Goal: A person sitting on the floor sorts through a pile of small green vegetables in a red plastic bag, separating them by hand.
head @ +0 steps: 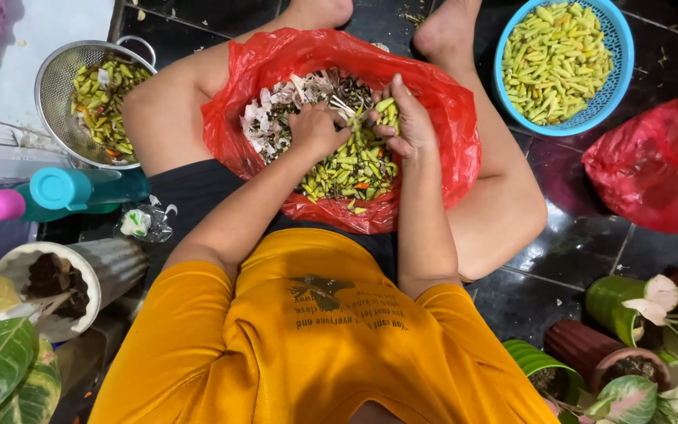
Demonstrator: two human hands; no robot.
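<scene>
- Dark glossy floor tiles (582,243) form the work area; we sit cross-legged on them with an open red plastic bag (449,133) resting in our lap.
- Inside the bag lies a heap of small green and yellow chillies (347,169), mixed with papery white and brown scraps (276,118) on the far-left side.
- Our left hand (317,129) is curled closed, knuckles up, pressed down into the heap; we cannot tell what, if anything, is inside the fist.
- Our right hand (410,122) is half-closed, its fingers cupped round a small cluster of chillies held just above the heap, close beside the left hand.
- A blue basket (617,47) of clean chillies stands well apart at upper right; a metal colander (60,74) with mixed chillies stands beside the left knee.
- A second, bunched red bag (657,169) lies at the right; potted plants (629,369) and a teal bottle (64,192) edge the scene.
- We judge the step in hand to be sorting: picking chillies out of the scraps.
- We judge the coming move calls for a firm hold on the cluster and a clear lift over the bag's rim without spilling.
</scene>
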